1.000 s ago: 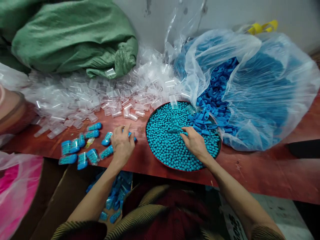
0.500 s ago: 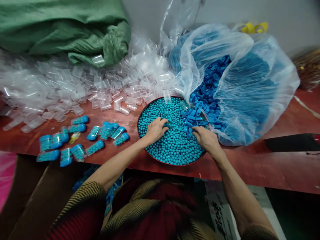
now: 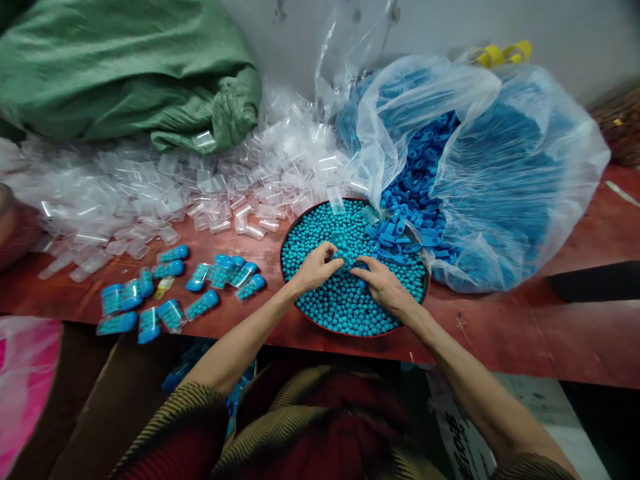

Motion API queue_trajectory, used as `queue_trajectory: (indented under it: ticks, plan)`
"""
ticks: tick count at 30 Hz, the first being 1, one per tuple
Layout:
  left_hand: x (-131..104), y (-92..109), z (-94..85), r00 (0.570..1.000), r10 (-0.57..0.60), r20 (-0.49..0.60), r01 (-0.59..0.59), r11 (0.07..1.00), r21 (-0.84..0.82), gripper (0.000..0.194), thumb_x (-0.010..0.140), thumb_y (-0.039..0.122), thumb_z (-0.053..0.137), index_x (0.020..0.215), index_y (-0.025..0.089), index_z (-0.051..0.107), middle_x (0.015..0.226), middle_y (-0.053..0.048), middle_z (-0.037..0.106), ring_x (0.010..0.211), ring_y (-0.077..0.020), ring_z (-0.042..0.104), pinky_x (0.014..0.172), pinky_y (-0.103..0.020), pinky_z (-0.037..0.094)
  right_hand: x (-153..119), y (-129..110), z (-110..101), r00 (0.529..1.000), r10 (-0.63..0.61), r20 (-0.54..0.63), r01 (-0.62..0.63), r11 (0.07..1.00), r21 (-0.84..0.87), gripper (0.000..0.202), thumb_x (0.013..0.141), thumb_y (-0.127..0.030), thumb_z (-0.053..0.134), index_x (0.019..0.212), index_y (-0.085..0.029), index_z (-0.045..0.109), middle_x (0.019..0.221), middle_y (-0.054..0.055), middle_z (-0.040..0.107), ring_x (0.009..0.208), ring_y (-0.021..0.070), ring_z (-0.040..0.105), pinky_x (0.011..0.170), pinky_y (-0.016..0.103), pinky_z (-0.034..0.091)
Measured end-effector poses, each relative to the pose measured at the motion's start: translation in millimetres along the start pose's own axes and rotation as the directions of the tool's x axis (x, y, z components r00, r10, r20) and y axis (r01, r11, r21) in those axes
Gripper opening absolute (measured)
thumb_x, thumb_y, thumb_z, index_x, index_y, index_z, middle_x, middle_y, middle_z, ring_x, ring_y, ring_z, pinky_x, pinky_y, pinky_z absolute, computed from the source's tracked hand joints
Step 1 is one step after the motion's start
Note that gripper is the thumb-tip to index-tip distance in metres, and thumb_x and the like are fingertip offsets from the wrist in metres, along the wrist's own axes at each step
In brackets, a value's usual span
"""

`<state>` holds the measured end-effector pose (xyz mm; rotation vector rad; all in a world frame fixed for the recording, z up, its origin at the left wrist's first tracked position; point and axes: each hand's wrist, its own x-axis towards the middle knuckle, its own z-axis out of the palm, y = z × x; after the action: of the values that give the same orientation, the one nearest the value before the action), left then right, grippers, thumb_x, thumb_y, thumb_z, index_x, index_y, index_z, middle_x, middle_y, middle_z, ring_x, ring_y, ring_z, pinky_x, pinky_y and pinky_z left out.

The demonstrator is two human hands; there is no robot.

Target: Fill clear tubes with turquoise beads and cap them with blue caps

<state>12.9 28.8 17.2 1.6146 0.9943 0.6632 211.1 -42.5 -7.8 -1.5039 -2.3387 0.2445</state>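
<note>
A round tray (image 3: pixel 283 267) full of small turquoise beads (image 3: pixel 350 310) sits before me on the red table. Over its middle, my left hand (image 3: pixel 320 265) is closed around a clear plastic case (image 3: pixel 341 243) that seems to have beads in it; its outline is hard to separate from the beads behind. Close to its right, my right hand (image 3: pixel 383 287) has its fingers pinched, with a bit of a blue cap (image 3: pixel 361 285) showing under them. Blue caps (image 3: pixel 395 237) lie piled at the tray's back right, spilling from a translucent bag (image 3: pixel 500 187).
Clear empty cases (image 3: pixel 150 187) are heaped along the back, below a green sack (image 3: pixel 130 73). Several filled, blue-capped cases (image 3: pixel 203 305) lie at the left of the table (image 3: pixel 280 327). A dark flat object (image 3: pixel 595 281) lies at right.
My right hand has moved left from the blue caps to beside my left hand, which stays over the tray. The view has shifted slightly, and a rounded shape shows at the far left edge.
</note>
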Motion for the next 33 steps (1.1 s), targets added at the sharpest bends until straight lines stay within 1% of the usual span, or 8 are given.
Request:
queue_trajectory:
  ticks: [3,5,9,12,18,22,29,33]
  plan:
    - [-5,-3,1.9,0.983,-0.171,0.069,0.183,0.95,-0.255,0.02,0.076,0.031,0.055,0.085,0.018,0.043,0.067,0.006,0.048,0.056,-0.0075,0.049,0.053,-0.02,0.04,-21,8,5,0.998,-0.027,-0.062,0.036,0.99,0.139,0.046,0.077,-0.002,0.034,0.1,-0.023,0.069,0.123,0.008,0.057,0.123,0.0237,0.047,0.096,0.047,0.043]
    - [-6,-3,1.6,0.967,-0.239,0.084,0.253,0.917,-0.308,0.022,0.075,0.032,0.056,0.085,0.018,0.042,0.068,0.005,0.052,0.053,-0.0075,0.051,0.047,-0.018,0.036,-32,13,-6,0.982,0.129,-0.14,-0.1,0.976,0.192,0.042,0.081,-0.008,0.034,0.101,-0.023,0.068,0.117,0.008,0.061,0.114,0.0225,0.055,0.093,0.045,0.047]
    - [-7,1,1.2,0.961,-0.265,0.08,0.277,0.922,-0.272,0.021,0.076,0.03,0.056,0.089,0.017,0.045,0.07,0.002,0.058,0.054,-0.0067,0.053,0.041,-0.014,0.029,-25,6,-32,0.818,0.568,-0.086,-0.568,0.822,0.03,0.034,0.089,-0.036,0.041,0.11,-0.021,0.063,0.087,0.009,0.07,0.082,0.0246,0.066,0.074,0.041,0.052]
    - [-8,3,1.1,0.965,-0.253,0.075,0.264,0.93,-0.256,0.022,0.076,0.03,0.058,0.09,0.016,0.048,0.068,0.003,0.057,0.058,-0.0073,0.056,0.043,-0.013,0.034,-5,-12,-32,0.748,0.66,0.073,-0.63,0.741,-0.233,0.043,0.085,-0.05,0.049,0.111,-0.018,0.06,0.078,0.011,0.071,0.077,0.0272,0.067,0.066,0.037,0.05]
    - [-14,-8,-7.2,0.947,-0.224,0.232,0.302,0.868,-0.394,0.035,0.075,0.039,0.062,0.096,0.016,0.046,0.066,0.002,0.06,0.046,-0.0077,0.054,0.039,-0.016,0.037,1,-7,-13,0.799,0.593,0.099,-0.582,0.804,-0.123,0.045,0.084,-0.032,0.054,0.126,-0.017,0.05,0.093,0.009,0.071,0.083,0.0242,0.066,0.067,0.032,0.048]
    - [-16,-11,-7.3,0.948,-0.214,0.237,0.296,0.87,-0.394,0.037,0.076,0.041,0.062,0.097,0.016,0.046,0.07,0.001,0.062,0.043,-0.0055,0.053,0.036,-0.013,0.032,-2,4,-11,0.852,0.524,0.025,-0.523,0.847,0.095,0.032,0.082,-0.028,0.051,0.109,-0.016,0.062,0.092,0.008,0.071,0.085,0.0232,0.066,0.075,0.035,0.05]
    - [-20,2,1.8,0.973,-0.121,0.197,0.179,0.933,-0.312,0.037,0.078,0.037,0.058,0.107,0.017,0.046,0.069,0.006,0.052,0.045,-0.0045,0.05,0.037,-0.014,0.038,20,-38,-7,0.946,0.323,-0.025,-0.3,0.901,0.313,0.046,0.088,-0.027,0.038,0.13,-0.015,0.049,0.113,0.012,0.066,0.096,0.0221,0.064,0.082,0.037,0.051]
    - [-27,-1,2.8,0.968,-0.109,0.227,0.175,0.94,-0.294,0.036,0.08,0.032,0.056,0.112,0.018,0.045,0.067,0.006,0.052,0.045,-0.0046,0.048,0.039,-0.015,0.039,17,-43,-9,0.954,0.283,0.104,-0.297,0.823,0.484,0.045,0.089,-0.031,0.038,0.13,-0.018,0.051,0.083,0.004,0.069,0.064,0.0157,0.061,0.061,0.03,0.052]
